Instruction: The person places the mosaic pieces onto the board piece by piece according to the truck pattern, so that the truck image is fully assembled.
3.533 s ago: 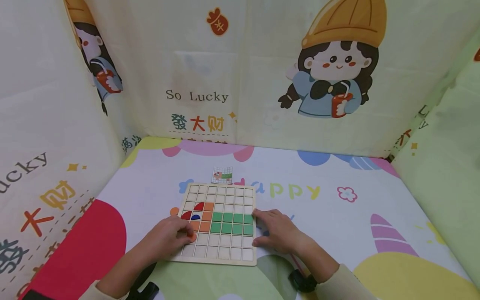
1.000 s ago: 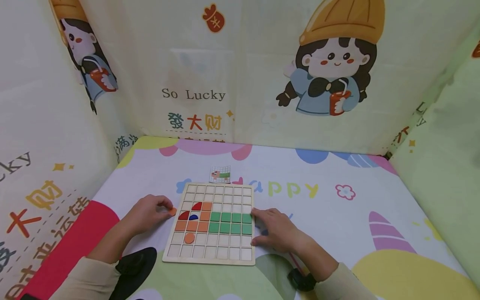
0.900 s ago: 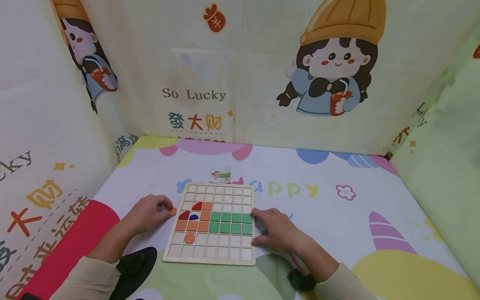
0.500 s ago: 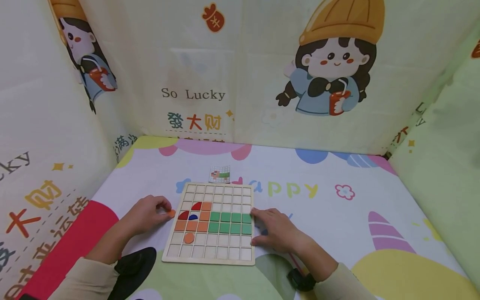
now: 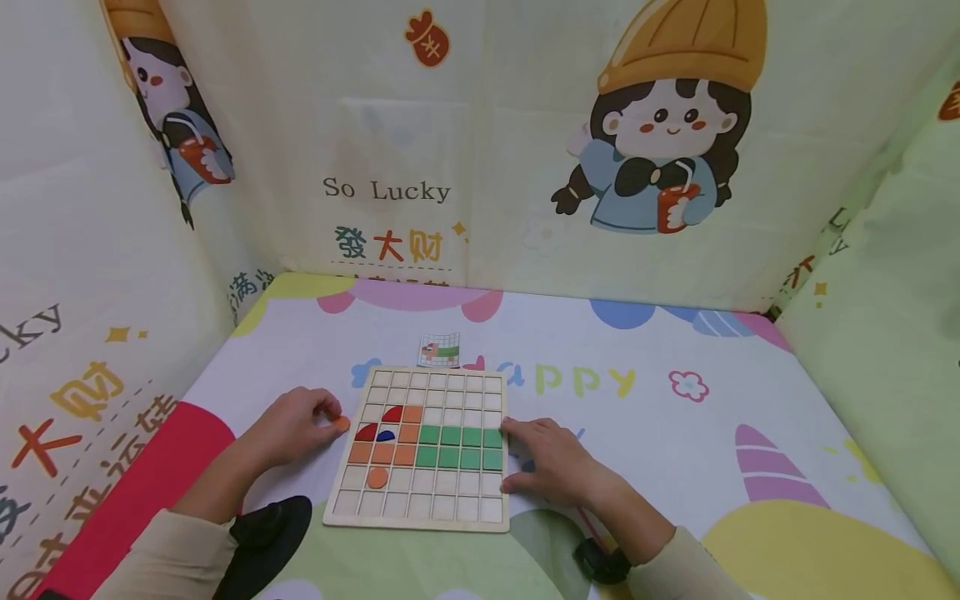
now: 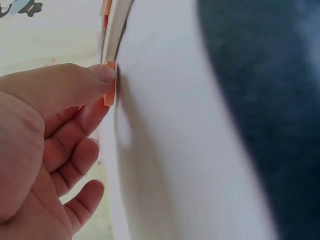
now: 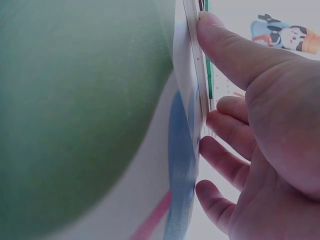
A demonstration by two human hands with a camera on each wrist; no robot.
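Just off the left side of the wooden grid board (image 5: pixel 420 504), my left hand (image 5: pixel 294 427) pinches an orange disc (image 5: pixel 342 423) between thumb and forefinger. The left wrist view shows this orange disc (image 6: pixel 111 85) edge-on at the fingertips, close to the board's edge. My right hand (image 5: pixel 553 460) touches the board's right edge with thumb and fingertips; in the right wrist view its thumb (image 7: pixel 225 42) lies against that edge. On the board lie green squares (image 5: pixel 450 457), orange squares (image 5: pixel 382 453), red quarter-rounds (image 5: pixel 392 414), a blue half-round (image 5: pixel 386 436) and another orange disc (image 5: pixel 377 477).
A small printed card (image 5: pixel 439 350) with a coloured grid picture lies behind the board. The patterned tablecloth (image 5: pixel 622 433) spreads around it, and printed cloth walls (image 5: pixel 517 167) rise at the back and sides.
Since the oldest frame, my left hand has let go of one orange disc on the board's lower left and moved left to the other disc. The right hand stays at the edge.
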